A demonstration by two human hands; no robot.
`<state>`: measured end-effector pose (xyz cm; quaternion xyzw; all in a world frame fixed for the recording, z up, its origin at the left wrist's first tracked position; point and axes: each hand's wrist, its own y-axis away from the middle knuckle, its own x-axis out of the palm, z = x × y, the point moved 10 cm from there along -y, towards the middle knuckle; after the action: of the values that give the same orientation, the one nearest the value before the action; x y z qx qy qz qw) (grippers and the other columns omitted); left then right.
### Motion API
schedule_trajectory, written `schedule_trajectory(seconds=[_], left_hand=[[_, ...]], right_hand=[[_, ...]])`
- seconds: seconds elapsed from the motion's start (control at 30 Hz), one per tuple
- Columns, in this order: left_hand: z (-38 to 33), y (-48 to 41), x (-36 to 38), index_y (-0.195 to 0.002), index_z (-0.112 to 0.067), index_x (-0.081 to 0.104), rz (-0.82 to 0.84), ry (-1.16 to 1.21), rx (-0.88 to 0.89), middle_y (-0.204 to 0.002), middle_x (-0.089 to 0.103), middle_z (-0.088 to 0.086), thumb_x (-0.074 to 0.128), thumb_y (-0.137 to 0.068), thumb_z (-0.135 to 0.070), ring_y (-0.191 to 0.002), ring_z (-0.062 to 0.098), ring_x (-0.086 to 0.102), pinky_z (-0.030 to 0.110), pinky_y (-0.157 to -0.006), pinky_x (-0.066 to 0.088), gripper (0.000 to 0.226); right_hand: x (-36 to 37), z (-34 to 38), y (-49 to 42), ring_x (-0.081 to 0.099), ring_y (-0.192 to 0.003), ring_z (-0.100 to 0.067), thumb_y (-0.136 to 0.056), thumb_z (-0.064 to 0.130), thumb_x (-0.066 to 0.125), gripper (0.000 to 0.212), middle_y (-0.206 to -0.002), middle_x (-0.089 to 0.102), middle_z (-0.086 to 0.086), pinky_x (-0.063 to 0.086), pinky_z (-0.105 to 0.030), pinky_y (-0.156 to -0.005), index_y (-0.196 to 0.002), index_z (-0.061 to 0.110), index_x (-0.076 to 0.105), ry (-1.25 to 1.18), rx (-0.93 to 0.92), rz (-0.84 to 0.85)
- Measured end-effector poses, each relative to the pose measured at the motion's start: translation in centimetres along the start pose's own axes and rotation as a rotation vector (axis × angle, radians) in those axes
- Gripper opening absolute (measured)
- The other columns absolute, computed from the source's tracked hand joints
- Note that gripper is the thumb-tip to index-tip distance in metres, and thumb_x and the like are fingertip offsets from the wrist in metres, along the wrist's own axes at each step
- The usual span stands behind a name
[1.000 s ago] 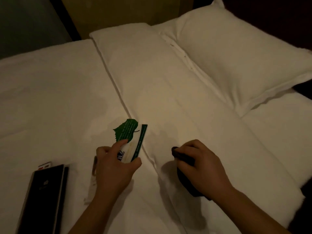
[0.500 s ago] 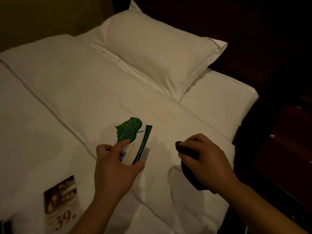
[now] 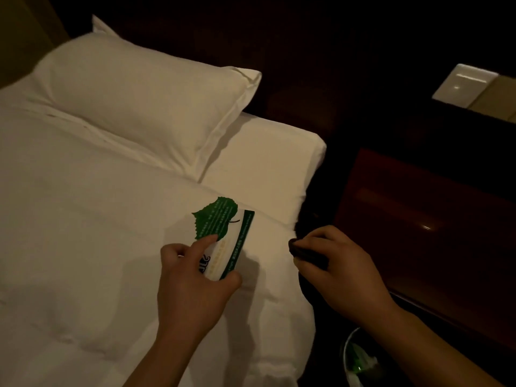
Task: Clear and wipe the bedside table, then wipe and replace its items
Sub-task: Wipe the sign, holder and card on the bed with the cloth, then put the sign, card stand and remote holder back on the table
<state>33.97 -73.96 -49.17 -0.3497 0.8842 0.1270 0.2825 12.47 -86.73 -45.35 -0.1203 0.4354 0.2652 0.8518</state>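
— How are the hands held?

— A white card with a green leaf-shaped top (image 3: 223, 236) is pinched by the left hand (image 3: 192, 277) above the white bedcover (image 3: 83, 233). The thumb is set at its lower edge and the forefinger is laid on the leaf. At three o'clock from the card, a dark crumpled cloth (image 3: 307, 254) is gripped in the curled right hand (image 3: 343, 272) and largely hidden by it.

— And around them?

— A glossy reddish-brown wooden bedside table (image 3: 432, 219) is seen at three o'clock, a white pillow (image 3: 139, 101) at eleven, and a pale wall switch plate (image 3: 463, 82) at one.
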Motion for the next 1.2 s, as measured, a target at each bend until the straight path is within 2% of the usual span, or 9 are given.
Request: schedule_trajectory(seconds=[0.07, 0.2, 0.33, 0.5, 0.73, 0.87, 0.97, 1.07, 1.2], left_hand=[[-2.1, 0.4, 2.3, -0.119, -0.048, 0.058, 0.031, 0.004, 0.034, -0.105, 0.034, -0.011, 0.074, -0.051, -0.048, -0.086, -0.005, 0.052, 0.010, -0.064, 0.037, 0.070], [-5.9, 1.0, 6.5, -0.118, -0.051, 0.056, 0.081, -0.022, 0.106, -0.104, 0.033, -0.013, 0.082, -0.059, -0.041, -0.085, -0.005, 0.052, 0.011, -0.064, 0.038, 0.065], [-9.2, 2.2, 11.0, -0.117, -0.054, 0.055, 0.130, -0.052, 0.158, -0.102, 0.031, -0.015, 0.079, -0.059, -0.042, -0.085, -0.006, 0.051, 0.009, -0.064, 0.036, 0.064], [-12.6, 4.1, 17.1, -0.116, -0.056, 0.054, 0.221, -0.074, 0.219, -0.101, 0.030, -0.016, 0.077, -0.055, -0.046, -0.089, -0.006, 0.050, 0.008, -0.064, 0.034, 0.065], [-16.8, 7.2, 26.5, -0.109, -0.061, 0.052, 0.373, -0.095, 0.252, -0.103, 0.031, -0.017, 0.079, -0.053, -0.046, -0.088, -0.002, 0.052, 0.024, -0.077, 0.043, 0.064], [-19.3, 8.8, 31.7, -0.114, -0.054, 0.058, 0.444, -0.142, 0.298, -0.107, 0.034, -0.009, 0.086, -0.057, -0.040, -0.087, 0.006, 0.050, 0.029, -0.078, 0.042, 0.065], [-20.7, 9.5, 34.5, -0.116, -0.051, 0.058, 0.473, -0.161, 0.337, -0.105, 0.034, -0.009, 0.086, -0.058, -0.038, -0.082, -0.002, 0.047, 0.025, -0.071, 0.038, 0.066], [-21.6, 9.4, 36.1, -0.116, -0.051, 0.059, 0.470, -0.154, 0.352, -0.104, 0.035, -0.009, 0.086, -0.057, -0.036, -0.084, 0.000, 0.048, 0.017, -0.067, 0.035, 0.066], [-22.2, 9.1, 38.6, -0.115, -0.051, 0.059, 0.516, -0.188, 0.370, -0.102, 0.035, -0.012, 0.086, -0.057, -0.035, -0.090, 0.008, 0.052, 0.025, -0.075, 0.039, 0.066]], right_hand=[[-2.1, -2.0, 0.5, 0.054, -0.091, 0.002, -0.087, 0.040, 0.065, 0.027, -0.104, 0.052, 0.024, 0.039, -0.002, -0.070, -0.113, 0.035, 0.069, 0.006, 0.021, -0.030], [-5.8, -6.2, 1.7, 0.055, -0.089, 0.002, -0.086, 0.043, 0.063, 0.028, -0.107, 0.051, 0.024, 0.040, -0.006, -0.067, -0.113, 0.037, 0.067, 0.018, 0.079, -0.074], [-8.5, -10.7, 3.9, 0.056, -0.089, 0.001, -0.087, 0.044, 0.062, 0.028, -0.108, 0.050, 0.024, 0.047, -0.014, -0.070, -0.114, 0.037, 0.066, -0.006, 0.138, -0.110], [-10.7, -16.5, 7.0, 0.055, -0.093, 0.002, -0.089, 0.041, 0.062, 0.029, -0.110, 0.049, 0.024, 0.043, -0.008, -0.070, -0.117, 0.036, 0.065, -0.036, 0.211, -0.123], [-14.8, -26.0, 12.5, 0.056, -0.093, 0.000, -0.088, 0.043, 0.061, 0.030, -0.109, 0.050, 0.024, 0.046, -0.011, -0.074, -0.117, 0.037, 0.065, -0.061, 0.342, -0.184], [-17.5, -33.0, 16.1, 0.058, -0.088, -0.001, -0.086, 0.043, 0.059, 0.032, -0.110, 0.049, 0.023, 0.046, -0.011, -0.071, -0.116, 0.038, 0.065, -0.011, 0.462, -0.224], [-19.5, -38.6, 18.7, 0.061, -0.088, -0.006, -0.084, 0.035, 0.063, 0.030, -0.113, 0.056, 0.013, 0.046, -0.018, -0.071, -0.114, 0.034, 0.068, 0.039, 0.582, -0.291], [-20.9, -43.4, 20.6, 0.062, -0.090, -0.014, -0.085, 0.027, 0.066, 0.030, -0.115, 0.057, 0.007, 0.047, -0.024, -0.073, -0.115, 0.030, 0.068, 0.059, 0.689, -0.367], [-20.3, -48.1, 21.3, 0.058, -0.102, -0.023, -0.086, 0.025, 0.063, 0.032, -0.120, 0.052, 0.005, 0.052, -0.038, -0.084, -0.117, 0.032, 0.064, 0.022, 0.802, -0.374]])
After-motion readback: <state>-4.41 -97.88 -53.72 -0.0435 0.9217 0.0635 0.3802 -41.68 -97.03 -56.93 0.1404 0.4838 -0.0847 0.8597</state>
